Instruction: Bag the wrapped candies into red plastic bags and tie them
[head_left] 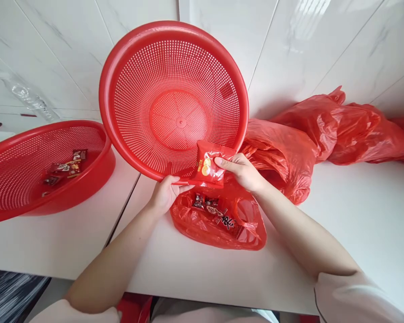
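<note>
A large red mesh basket (178, 120) is tilted up, its inside facing me. My left hand (164, 194) grips its lower rim, fingers reaching toward a red snack packet. My right hand (244, 170) pinches that shiny red packet (211, 165) by its right part, just over the basket's lower right rim. Below both hands an open red plastic bag (202, 226) lies on the table, with several small dark packets (218, 211) inside. One small dark red packet (226, 91) shows at the basket's upper right wall.
Another red basket (50, 199) at the left holds several small dark packets (65, 168). A clear plastic bottle (30, 98) lies behind it. Filled red plastic bags (323, 130) line the tiled wall at the right. A seam crosses the white table (175, 269).
</note>
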The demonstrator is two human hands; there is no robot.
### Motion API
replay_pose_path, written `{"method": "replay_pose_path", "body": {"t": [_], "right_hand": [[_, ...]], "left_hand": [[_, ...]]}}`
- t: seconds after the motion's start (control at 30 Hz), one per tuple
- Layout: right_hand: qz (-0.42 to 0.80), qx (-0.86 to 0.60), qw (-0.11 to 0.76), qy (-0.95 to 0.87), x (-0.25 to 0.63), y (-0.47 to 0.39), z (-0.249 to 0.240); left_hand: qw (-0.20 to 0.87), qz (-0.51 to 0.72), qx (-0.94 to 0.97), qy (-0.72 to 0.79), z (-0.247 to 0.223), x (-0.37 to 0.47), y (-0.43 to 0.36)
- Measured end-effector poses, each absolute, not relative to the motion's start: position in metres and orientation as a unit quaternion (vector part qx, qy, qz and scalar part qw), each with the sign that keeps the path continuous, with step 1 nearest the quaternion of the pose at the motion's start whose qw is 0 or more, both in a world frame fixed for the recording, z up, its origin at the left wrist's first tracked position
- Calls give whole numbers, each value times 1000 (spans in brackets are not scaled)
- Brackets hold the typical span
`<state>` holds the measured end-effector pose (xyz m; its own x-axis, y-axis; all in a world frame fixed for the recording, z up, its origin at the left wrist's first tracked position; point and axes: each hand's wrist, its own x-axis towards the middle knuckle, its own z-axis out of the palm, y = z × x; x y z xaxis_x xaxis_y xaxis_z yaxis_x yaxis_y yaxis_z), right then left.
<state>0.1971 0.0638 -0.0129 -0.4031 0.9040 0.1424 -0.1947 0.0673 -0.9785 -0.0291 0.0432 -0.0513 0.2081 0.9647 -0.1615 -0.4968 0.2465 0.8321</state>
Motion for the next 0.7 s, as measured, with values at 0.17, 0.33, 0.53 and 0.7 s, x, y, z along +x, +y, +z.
{"method": "replay_pose_path", "body": {"t": [0.17,0.33,0.53,0.7], "right_hand": [[622,-316,440,-565,197,65,-16],[621,-310,443,-568,196,66,-17],[625,-331,439,-554,195,69,-19],[610,-360,435,-556,194,70,-20]], "left_hand": [[706,517,323,362,-52,-29,42],[713,513,326,351,-52,-28,42],[717,510,335,336,-51,-28,42],[717,510,347,324,-52,-28,43]]}}
